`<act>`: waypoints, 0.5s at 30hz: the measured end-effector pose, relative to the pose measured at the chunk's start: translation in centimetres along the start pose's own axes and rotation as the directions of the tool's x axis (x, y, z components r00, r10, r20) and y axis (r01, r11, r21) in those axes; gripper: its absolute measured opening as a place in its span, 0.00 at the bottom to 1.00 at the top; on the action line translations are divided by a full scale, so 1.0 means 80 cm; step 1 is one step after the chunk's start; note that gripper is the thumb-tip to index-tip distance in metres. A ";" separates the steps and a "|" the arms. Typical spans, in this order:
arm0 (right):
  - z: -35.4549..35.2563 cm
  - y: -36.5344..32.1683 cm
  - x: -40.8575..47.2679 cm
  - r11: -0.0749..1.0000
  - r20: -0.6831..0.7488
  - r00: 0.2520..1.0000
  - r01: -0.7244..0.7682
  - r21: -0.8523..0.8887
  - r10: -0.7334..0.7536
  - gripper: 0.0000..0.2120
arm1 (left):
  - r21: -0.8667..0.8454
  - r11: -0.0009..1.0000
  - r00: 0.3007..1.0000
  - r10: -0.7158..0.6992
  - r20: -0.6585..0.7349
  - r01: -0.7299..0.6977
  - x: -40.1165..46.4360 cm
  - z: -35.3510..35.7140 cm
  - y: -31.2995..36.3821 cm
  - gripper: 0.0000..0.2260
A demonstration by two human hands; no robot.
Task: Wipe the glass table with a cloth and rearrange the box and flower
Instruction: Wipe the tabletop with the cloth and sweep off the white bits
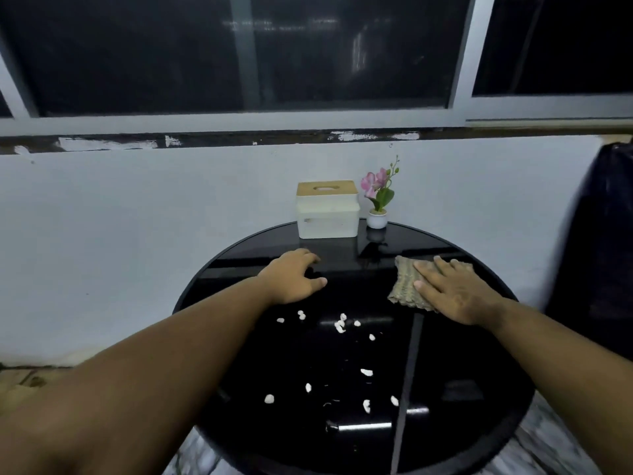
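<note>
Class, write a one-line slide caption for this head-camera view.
Right hand presses cloth on crumb-strewn glass table.

No readable text, label or number shows anywhere.

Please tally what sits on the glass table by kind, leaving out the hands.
White scraps: about 14, small ones hard to separate
Cloth: 1
Box: 1
Potted flower: 1
Total: about 17
</note>
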State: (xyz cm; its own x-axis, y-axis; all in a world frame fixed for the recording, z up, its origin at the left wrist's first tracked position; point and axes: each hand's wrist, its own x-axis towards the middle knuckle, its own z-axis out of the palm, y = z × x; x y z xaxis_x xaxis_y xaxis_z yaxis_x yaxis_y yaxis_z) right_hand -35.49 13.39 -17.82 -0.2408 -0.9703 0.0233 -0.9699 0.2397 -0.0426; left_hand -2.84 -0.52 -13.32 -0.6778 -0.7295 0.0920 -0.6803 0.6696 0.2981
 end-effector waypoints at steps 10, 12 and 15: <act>-0.025 0.016 0.036 0.994 0.029 0.995 -0.092 -0.060 0.094 0.43 | 0.065 0.988 0.990 0.137 0.039 -0.140 0.058 0.034 0.013 0.29; -0.034 -0.002 0.051 0.988 0.003 0.994 -0.108 -0.108 0.109 0.36 | 0.091 0.982 0.986 0.165 0.021 -0.167 0.059 0.039 0.008 0.29; -0.032 -0.028 0.061 0.980 -0.003 0.995 -0.100 -0.171 0.101 0.32 | 0.107 0.979 0.985 0.173 0.008 -0.172 0.060 0.042 0.006 0.32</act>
State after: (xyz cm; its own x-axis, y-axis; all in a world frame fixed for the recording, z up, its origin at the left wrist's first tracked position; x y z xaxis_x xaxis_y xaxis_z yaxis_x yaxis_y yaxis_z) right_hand -34.61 8.24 -15.06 -0.3378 -0.9410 0.0217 -0.9327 0.3378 0.1265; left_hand -7.33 -3.21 -15.95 -0.7873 -0.6018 0.1342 -0.5791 0.7964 0.1743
